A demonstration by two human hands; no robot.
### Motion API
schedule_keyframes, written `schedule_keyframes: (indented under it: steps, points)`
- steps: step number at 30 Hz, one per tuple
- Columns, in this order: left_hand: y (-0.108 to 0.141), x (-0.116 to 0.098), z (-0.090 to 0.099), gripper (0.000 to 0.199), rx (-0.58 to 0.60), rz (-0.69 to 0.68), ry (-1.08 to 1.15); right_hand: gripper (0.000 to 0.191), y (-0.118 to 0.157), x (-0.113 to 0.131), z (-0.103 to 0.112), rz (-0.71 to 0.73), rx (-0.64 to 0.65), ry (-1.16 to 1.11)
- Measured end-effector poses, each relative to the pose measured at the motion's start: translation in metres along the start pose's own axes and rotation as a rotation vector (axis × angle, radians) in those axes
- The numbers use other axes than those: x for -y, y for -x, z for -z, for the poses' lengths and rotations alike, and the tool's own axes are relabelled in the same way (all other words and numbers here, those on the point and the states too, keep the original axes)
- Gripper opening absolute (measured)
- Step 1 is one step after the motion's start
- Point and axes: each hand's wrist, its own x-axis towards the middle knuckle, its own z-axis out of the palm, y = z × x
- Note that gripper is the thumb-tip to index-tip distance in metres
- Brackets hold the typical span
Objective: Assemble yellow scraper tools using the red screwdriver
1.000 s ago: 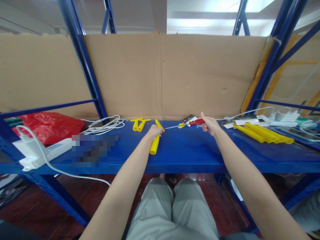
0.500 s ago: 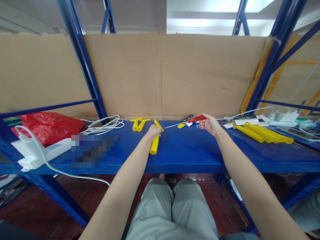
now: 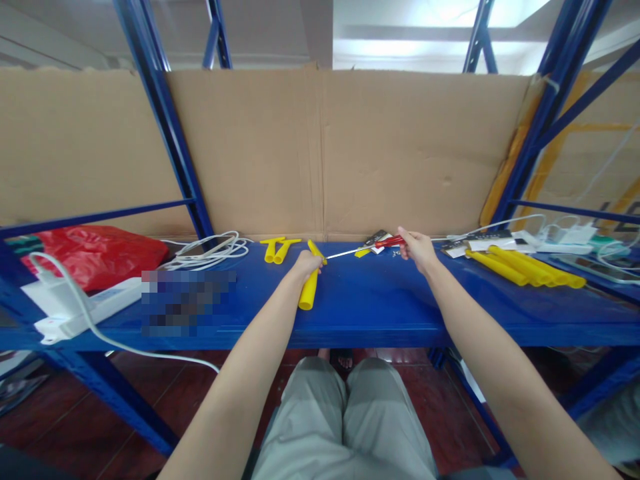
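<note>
A tall cardboard panel [image 3: 425, 153] stands beyond a person's left hand [image 3: 309, 262] and right hand [image 3: 416, 248], which work above a blue metal shelf [image 3: 380, 300]. A crumpled red plastic bag [image 3: 105, 257] sits well to the left of the left-hand grip, with a white power strip [image 3: 105, 300] nearer the shelf's front edge. Well to the right of the right-hand grip, several yellow tubes [image 3: 525, 267] lie side by side. A loosely coiled white cable [image 3: 215, 252] rests left of the left hand, and two yellow T-shaped parts [image 3: 280, 250] lie closer to it, just beyond and to its left. The left hand is closed around a yellow T-shaped piece [image 3: 309, 291], its tube pointing toward the person and its crosspiece showing past the fingers. Between the two grips runs a red-handled screwdriver [image 3: 389, 241]; the right hand's fingers hold the handle's end, while the shaft slopes down to the crosspiece beside the left hand. Just beyond the handle are printed cards [image 3: 377, 237], and a small yellow part [image 3: 362, 253] lies near the shaft.
</note>
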Motion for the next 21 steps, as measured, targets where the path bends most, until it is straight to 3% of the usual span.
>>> schedule_keyframes:
  steps: [4,11,21]
  points:
    - [0.0008,-0.0004,0.0000,0.023,-0.001,0.000,0.003,0.033,0.0038,0.0013,-0.0020,-0.016,-0.026,0.039]
    - [0.0014,-0.0008,-0.0003,0.026,-0.017,0.008,-0.016,0.044,0.0045,0.0015,-0.0009,-0.105,-0.016,0.049]
    - [0.0047,-0.0034,0.0004,0.017,-0.024,0.021,-0.012,0.043,0.0069,0.0054,-0.0025,-0.220,-0.040,0.072]
